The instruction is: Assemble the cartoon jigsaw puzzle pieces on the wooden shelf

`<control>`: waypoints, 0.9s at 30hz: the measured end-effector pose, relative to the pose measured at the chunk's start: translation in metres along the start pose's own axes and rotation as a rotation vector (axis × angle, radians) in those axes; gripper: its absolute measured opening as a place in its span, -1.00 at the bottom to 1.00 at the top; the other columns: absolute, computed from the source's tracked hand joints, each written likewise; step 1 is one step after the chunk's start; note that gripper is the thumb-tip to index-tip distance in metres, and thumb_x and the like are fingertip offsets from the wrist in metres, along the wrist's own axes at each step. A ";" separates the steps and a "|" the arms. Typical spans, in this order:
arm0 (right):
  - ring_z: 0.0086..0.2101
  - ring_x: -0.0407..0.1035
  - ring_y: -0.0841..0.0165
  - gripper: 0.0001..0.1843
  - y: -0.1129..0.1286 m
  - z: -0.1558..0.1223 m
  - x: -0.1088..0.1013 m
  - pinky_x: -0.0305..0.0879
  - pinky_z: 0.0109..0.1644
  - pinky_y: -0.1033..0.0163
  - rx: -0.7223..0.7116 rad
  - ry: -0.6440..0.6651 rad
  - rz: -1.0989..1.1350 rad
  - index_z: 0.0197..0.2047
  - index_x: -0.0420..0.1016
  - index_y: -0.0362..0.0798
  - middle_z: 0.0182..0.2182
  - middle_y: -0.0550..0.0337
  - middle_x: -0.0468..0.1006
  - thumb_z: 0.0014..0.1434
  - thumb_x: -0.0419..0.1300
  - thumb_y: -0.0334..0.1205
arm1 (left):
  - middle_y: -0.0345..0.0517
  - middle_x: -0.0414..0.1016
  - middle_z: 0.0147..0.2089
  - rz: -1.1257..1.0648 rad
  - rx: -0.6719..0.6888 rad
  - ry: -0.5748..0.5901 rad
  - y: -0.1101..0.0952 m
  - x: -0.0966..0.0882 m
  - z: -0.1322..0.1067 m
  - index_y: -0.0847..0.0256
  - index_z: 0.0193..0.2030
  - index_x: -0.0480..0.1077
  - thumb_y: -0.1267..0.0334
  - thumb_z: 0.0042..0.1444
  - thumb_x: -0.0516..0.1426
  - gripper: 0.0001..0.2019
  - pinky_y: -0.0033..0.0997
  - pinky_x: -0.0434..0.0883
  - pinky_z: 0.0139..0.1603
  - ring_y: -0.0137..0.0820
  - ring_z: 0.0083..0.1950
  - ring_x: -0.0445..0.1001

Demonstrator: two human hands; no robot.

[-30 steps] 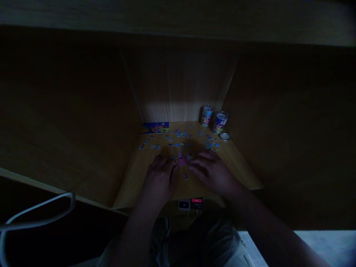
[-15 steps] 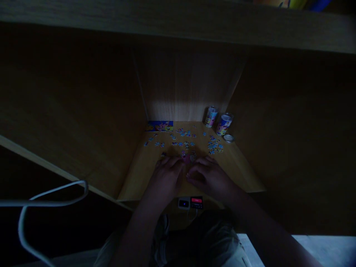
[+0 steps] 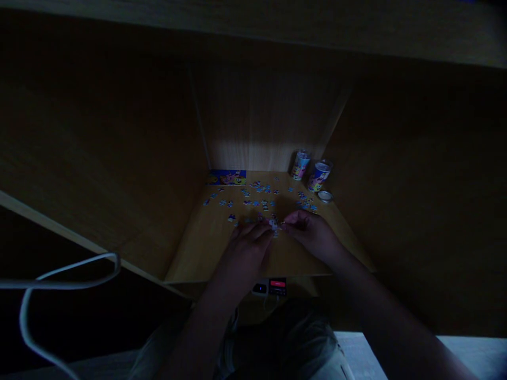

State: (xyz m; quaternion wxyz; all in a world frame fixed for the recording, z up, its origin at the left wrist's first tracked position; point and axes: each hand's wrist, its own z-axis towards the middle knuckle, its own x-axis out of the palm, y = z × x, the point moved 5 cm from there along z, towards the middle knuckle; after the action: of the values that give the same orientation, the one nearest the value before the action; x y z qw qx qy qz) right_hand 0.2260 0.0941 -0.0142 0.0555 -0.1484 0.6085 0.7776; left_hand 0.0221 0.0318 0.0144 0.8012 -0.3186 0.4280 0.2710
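Observation:
My left hand and my right hand meet over the middle of a small wooden desk in dim light. Their fingertips are pinched together on a small cluster of joined puzzle pieces held between them. Several loose puzzle pieces lie scattered on the desk beyond my hands. A flat picture card leans at the back left.
Two printed tins stand at the back right, with a round lid beside them. Wooden side panels wall in the desk on both sides. Two small devices sit at the front edge. A white cable loops at the lower left.
Both hands have lifted off the desk surface and moved forward, closing together on the joined pieces. The camera view has shifted slightly.

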 end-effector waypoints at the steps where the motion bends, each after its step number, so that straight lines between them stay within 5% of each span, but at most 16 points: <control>1: -0.19 0.62 0.21 -0.78 0.001 0.001 0.001 0.50 -0.04 0.12 0.003 0.029 -0.018 -0.16 0.67 0.07 -0.21 0.16 0.76 0.28 0.41 0.03 | -0.04 0.62 0.38 -0.016 0.006 0.001 0.000 0.000 0.000 0.11 0.29 0.56 0.41 0.52 0.19 -0.70 0.10 0.39 0.48 -0.10 0.42 0.51; 6: -0.19 0.66 0.21 -0.79 0.005 -0.001 0.007 0.50 -0.05 0.12 0.011 0.107 -0.119 -0.12 0.73 0.08 -0.18 0.16 0.80 0.34 0.33 0.00 | -0.06 0.66 0.33 -0.048 0.001 0.023 0.000 -0.002 0.000 0.09 0.22 0.59 0.37 0.55 0.17 -0.76 0.09 0.38 0.48 -0.12 0.40 0.54; 27: -0.28 0.60 0.28 -0.92 0.020 -0.008 0.014 0.36 -0.17 0.21 -0.126 0.024 -0.540 -0.22 0.66 0.05 -0.28 0.23 0.72 0.33 0.35 -0.32 | -0.07 0.67 0.31 -0.041 -0.006 0.048 0.000 0.001 -0.001 0.09 0.24 0.57 0.33 0.56 0.19 -0.78 0.12 0.34 0.49 -0.12 0.41 0.52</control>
State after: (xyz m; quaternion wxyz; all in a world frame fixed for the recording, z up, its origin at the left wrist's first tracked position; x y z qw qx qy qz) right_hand 0.2083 0.0800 -0.0017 0.2444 -0.3175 0.4979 0.7692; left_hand 0.0222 0.0312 0.0130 0.7950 -0.3362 0.4396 0.2482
